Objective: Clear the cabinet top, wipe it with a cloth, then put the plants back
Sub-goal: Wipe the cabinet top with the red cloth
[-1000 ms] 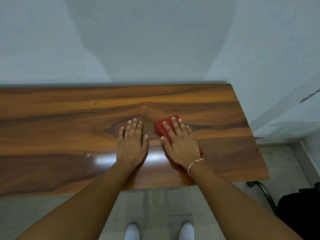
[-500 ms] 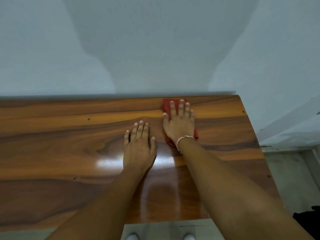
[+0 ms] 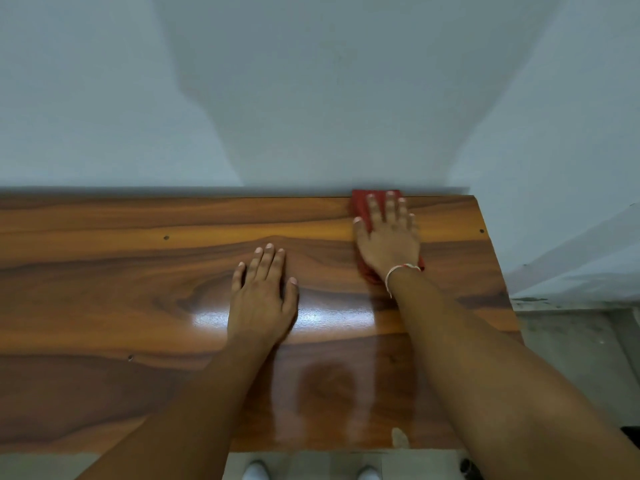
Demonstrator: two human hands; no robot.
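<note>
The wooden cabinet top (image 3: 138, 271) fills the lower half, its far edge against a pale wall (image 3: 311, 98). At about one o'clock from centre, the right hand (image 3: 388, 237) lies flat with straight fingers on a red cloth (image 3: 362, 209) at that far edge; a thin bracelet (image 3: 398, 271) circles the wrist. The left hand (image 3: 261, 299) rests palm-down at centre. At six o'clock, two white shapes, probably shoes (image 3: 256, 471), show on the floor.

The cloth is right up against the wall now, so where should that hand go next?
Probably draw the right hand and red cloth back toward the near edge: the cloth already meets the wall, and the cabinet top nearer the person remains to cover.
</note>
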